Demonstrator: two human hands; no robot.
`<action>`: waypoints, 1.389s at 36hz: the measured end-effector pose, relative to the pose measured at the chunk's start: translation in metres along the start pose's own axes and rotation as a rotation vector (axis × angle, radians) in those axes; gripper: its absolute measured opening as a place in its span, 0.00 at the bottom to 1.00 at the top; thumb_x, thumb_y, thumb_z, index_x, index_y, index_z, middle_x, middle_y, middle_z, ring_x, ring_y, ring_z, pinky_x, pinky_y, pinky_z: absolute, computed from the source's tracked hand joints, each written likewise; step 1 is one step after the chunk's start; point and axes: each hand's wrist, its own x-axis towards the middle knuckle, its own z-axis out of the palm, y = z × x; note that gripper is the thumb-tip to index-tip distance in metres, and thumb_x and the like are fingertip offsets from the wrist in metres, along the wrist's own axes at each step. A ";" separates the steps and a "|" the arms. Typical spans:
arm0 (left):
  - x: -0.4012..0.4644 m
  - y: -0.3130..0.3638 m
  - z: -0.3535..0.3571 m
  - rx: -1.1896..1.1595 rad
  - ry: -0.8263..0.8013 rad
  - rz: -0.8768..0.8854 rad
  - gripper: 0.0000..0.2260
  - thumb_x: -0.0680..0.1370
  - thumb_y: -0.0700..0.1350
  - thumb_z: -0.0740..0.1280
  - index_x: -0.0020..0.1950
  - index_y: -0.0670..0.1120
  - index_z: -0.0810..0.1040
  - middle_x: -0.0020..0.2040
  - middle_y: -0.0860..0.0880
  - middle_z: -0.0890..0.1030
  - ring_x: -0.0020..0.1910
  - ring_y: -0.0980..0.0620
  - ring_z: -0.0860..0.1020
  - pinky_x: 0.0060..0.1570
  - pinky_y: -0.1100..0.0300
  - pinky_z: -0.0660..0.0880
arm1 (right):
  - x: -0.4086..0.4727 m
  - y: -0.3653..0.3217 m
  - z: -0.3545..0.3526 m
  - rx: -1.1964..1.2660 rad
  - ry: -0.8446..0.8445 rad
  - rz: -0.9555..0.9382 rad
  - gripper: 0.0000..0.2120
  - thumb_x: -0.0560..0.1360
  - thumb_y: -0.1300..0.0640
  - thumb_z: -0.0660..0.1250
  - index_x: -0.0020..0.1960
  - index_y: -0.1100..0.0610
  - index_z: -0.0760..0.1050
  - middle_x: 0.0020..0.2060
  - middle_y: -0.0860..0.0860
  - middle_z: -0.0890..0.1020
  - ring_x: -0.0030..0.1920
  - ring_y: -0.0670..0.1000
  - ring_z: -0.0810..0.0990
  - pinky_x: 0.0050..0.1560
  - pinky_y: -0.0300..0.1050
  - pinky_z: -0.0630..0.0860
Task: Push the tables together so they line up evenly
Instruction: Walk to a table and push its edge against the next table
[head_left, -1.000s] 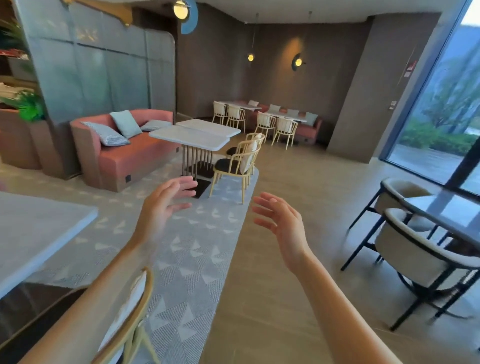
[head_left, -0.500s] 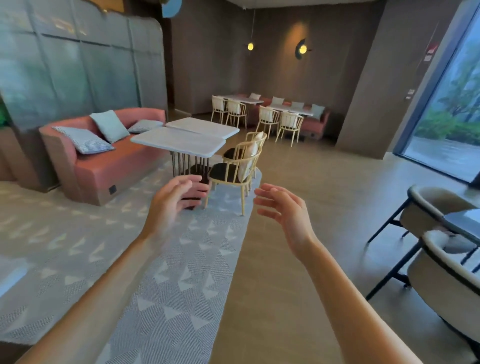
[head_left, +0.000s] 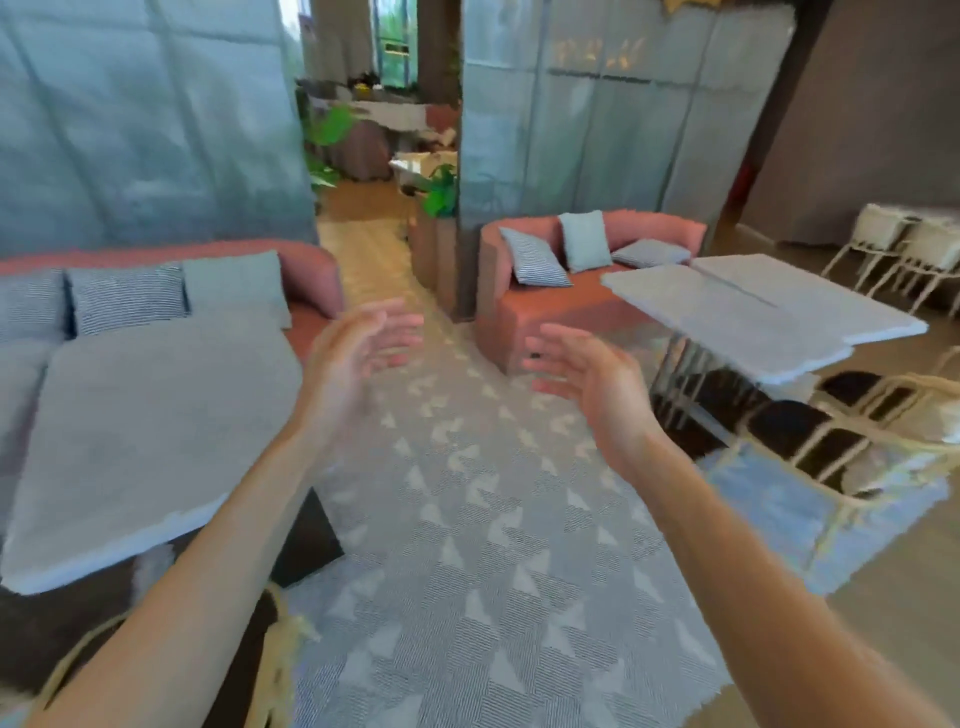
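Head view, blurred throughout: the left hand and right hand are hovering side by side above the patterned rug, palms facing each other, fingers straight and spread; each grip is released and touching nothing. A grey tabletop is sitting at the left, close under the left forearm, in front of a pink sofa that is carrying three cushions. Two more grey tabletops are standing at the right, edge to edge with a thin seam between them, their near ends looking slightly stepped. Cream-framed chairs with dark seats are standing beside this pair. A second pink sofa behind them is holding three cushions.
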 end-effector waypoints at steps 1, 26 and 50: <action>0.007 -0.006 -0.006 0.014 0.046 0.004 0.17 0.84 0.43 0.57 0.67 0.34 0.74 0.56 0.41 0.83 0.51 0.50 0.84 0.54 0.56 0.79 | 0.019 0.008 0.007 0.002 -0.031 0.018 0.14 0.73 0.54 0.65 0.55 0.58 0.82 0.51 0.57 0.87 0.50 0.56 0.86 0.48 0.49 0.83; 0.347 -0.152 -0.097 0.072 0.562 0.052 0.16 0.75 0.52 0.67 0.58 0.45 0.81 0.56 0.43 0.85 0.54 0.44 0.84 0.53 0.54 0.79 | 0.476 0.119 0.145 0.051 -0.482 0.151 0.09 0.80 0.59 0.62 0.51 0.57 0.81 0.47 0.56 0.88 0.45 0.53 0.87 0.46 0.44 0.82; 0.424 -0.214 -0.184 0.249 1.508 0.162 0.11 0.78 0.45 0.62 0.56 0.45 0.81 0.51 0.46 0.87 0.49 0.46 0.85 0.46 0.57 0.80 | 0.645 0.199 0.373 0.026 -1.389 0.269 0.08 0.80 0.63 0.61 0.53 0.60 0.80 0.47 0.59 0.85 0.44 0.57 0.85 0.45 0.46 0.80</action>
